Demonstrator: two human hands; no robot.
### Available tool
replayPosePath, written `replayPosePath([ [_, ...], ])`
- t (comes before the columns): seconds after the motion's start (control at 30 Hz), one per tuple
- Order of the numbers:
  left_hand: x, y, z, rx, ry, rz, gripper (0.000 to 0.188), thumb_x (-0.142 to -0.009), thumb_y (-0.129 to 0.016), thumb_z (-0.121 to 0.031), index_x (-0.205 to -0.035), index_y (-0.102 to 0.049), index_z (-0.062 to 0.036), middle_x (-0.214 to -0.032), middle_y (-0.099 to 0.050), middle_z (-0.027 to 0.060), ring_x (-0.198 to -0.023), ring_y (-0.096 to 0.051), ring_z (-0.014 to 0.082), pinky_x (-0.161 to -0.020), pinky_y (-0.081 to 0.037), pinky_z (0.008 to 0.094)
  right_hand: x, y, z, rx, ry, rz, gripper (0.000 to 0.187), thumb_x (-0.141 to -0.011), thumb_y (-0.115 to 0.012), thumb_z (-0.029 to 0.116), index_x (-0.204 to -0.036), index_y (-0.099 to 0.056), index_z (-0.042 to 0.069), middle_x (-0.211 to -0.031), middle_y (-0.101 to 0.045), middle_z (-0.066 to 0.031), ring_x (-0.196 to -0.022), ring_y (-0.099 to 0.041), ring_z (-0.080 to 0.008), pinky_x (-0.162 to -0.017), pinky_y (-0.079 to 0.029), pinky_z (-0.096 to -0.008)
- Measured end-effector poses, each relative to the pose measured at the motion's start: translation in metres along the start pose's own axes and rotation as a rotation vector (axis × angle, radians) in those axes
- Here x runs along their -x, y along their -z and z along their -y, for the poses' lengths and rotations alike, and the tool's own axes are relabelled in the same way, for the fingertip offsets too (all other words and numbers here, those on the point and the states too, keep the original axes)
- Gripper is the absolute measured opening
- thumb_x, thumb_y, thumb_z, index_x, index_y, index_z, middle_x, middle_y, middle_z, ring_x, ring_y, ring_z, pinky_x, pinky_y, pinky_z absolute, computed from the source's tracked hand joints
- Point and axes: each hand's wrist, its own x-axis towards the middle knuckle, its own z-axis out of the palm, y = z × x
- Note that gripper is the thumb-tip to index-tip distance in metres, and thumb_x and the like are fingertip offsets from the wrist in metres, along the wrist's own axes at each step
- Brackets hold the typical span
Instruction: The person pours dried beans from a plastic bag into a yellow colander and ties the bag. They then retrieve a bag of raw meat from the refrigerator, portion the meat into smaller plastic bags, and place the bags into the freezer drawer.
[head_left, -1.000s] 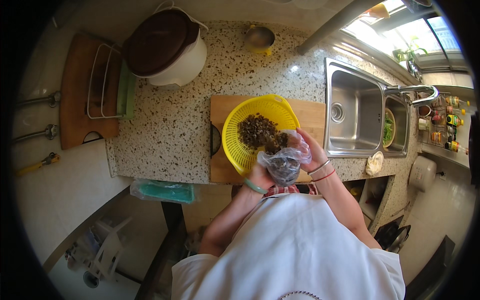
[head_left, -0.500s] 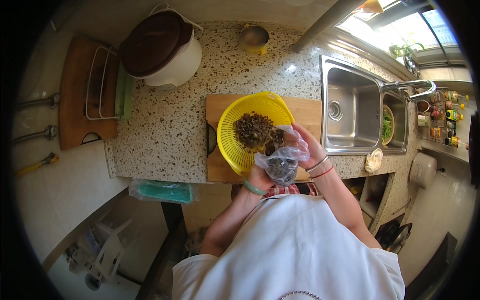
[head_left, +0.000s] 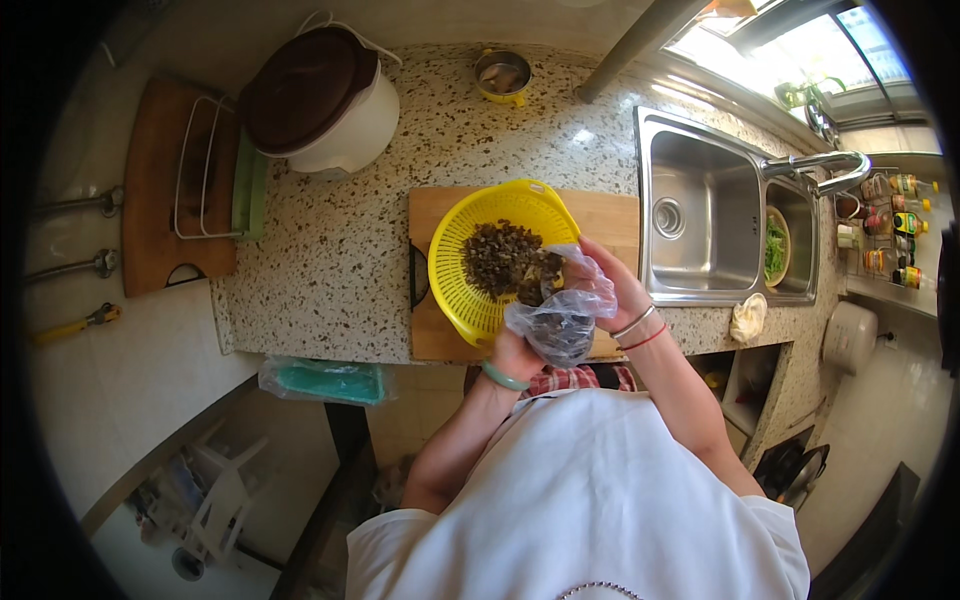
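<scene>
Both hands grip a clear plastic bag (head_left: 566,335) tilted over the near right rim of a yellow colander (head_left: 450,290). Dark brown chopped bits, of a kind I cannot make out, fill the bag, and its mouth faces into the colander. A heap of the same dark bits (head_left: 498,258) lies on the colander's bottom. My left hand (head_left: 513,350), with a green bangle at the wrist, closes on the bag's lower left side. Around the bag's upper right side wraps my right hand (head_left: 622,288). Under the colander lies a wooden cutting board (head_left: 610,215).
Right of the board is a double steel sink (head_left: 700,200), with a bowl of greens (head_left: 775,250) in its smaller basin. A beige cloth (head_left: 748,318) lies at its near edge. A lidded white pot (head_left: 350,120) and a small metal bowl (head_left: 503,76) stand farther back.
The view has shifted slightly. More dark bits show at the bag's mouth, and the heap in the colander looks a little wider. Both hands keep hold of the bag.
</scene>
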Motion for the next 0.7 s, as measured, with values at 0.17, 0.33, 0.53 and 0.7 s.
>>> replayPosePath([
  [0.17,-0.004,0.005,-0.004,-0.028,-0.001,-0.022,0.047,-0.1,-0.04,-0.039,-0.134,-0.046,-0.0083,-0.13,-0.055,0.0098,-0.115,-0.055,0.0257,-0.099,-0.047,0.0448,-0.004,0.008,0.0,0.028,0.0,0.017,0.032,-0.103,-0.036,0.029,-0.097,-0.052,0.002,-0.064,-0.049,-0.0001,-0.047,-0.044,-0.0058,-0.04,-0.038,-0.019],
  [0.33,-0.004,0.01,0.004,-0.094,0.012,0.01,0.042,-0.101,-0.039,-0.034,-0.134,-0.047,-0.0089,-0.128,-0.056,0.0093,-0.114,-0.056,0.0246,-0.099,-0.046,0.0436,0.011,0.007,0.005,0.018,-0.035,0.043,0.03,-0.103,-0.039,0.029,-0.094,-0.053,0.004,-0.061,-0.048,0.0008,-0.044,-0.041,-0.0052,-0.039,-0.035,-0.0191],
  [0.53,-0.01,-0.026,0.003,-0.165,-0.058,-0.177,0.041,-0.102,-0.036,-0.033,-0.131,-0.05,-0.0069,-0.124,-0.059,0.0082,-0.11,-0.058,0.0221,-0.098,-0.046,0.0407,0.021,0.014,0.017,0.136,0.004,-0.064,0.029,-0.101,-0.042,0.028,-0.096,-0.056,0.004,-0.059,-0.051,0.0,-0.041,-0.043,-0.0049,-0.034,-0.032,-0.0185],
  [0.7,-0.007,-0.017,0.003,-0.206,-0.062,-0.096,0.041,-0.101,-0.038,-0.033,-0.131,-0.049,-0.0077,-0.124,-0.059,0.0076,-0.111,-0.057,0.0215,-0.097,-0.047,0.0397,0.017,0.007,0.007,0.105,-0.026,-0.008,0.025,-0.1,-0.045,0.025,-0.096,-0.055,0.003,-0.06,-0.049,0.0016,-0.044,-0.043,-0.0041,-0.035,-0.033,-0.0176],
])
